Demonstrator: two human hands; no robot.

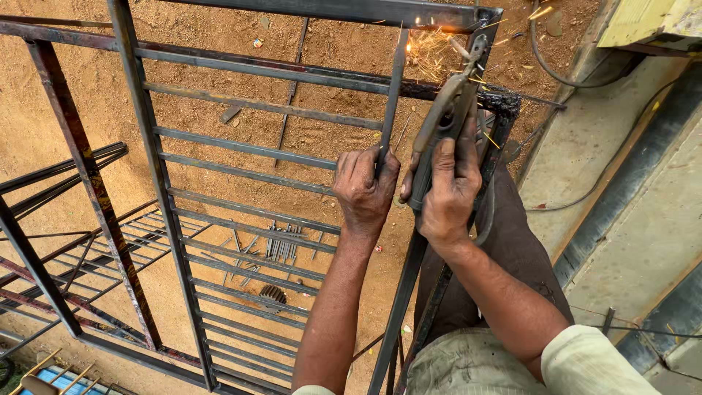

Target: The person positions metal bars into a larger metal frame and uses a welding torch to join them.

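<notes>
Welding on a steel frame (241, 110) over sandy ground (73, 95). Left hand (364, 189), grip clenched around a thin upright bar (393, 95), pressing its top against the frame's upper rail (351, 10). Right hand (446, 192) just beside, grip clenched on a welding holder (442, 121), tip raised to the upper right corner amid sparks (428, 53). Cable (585, 183) trailing right across concrete slabs (643, 219). Loose rods (281, 241) lying on the ground beneath the horizontal slats. Another frame (66, 219) leaning at left.
</notes>
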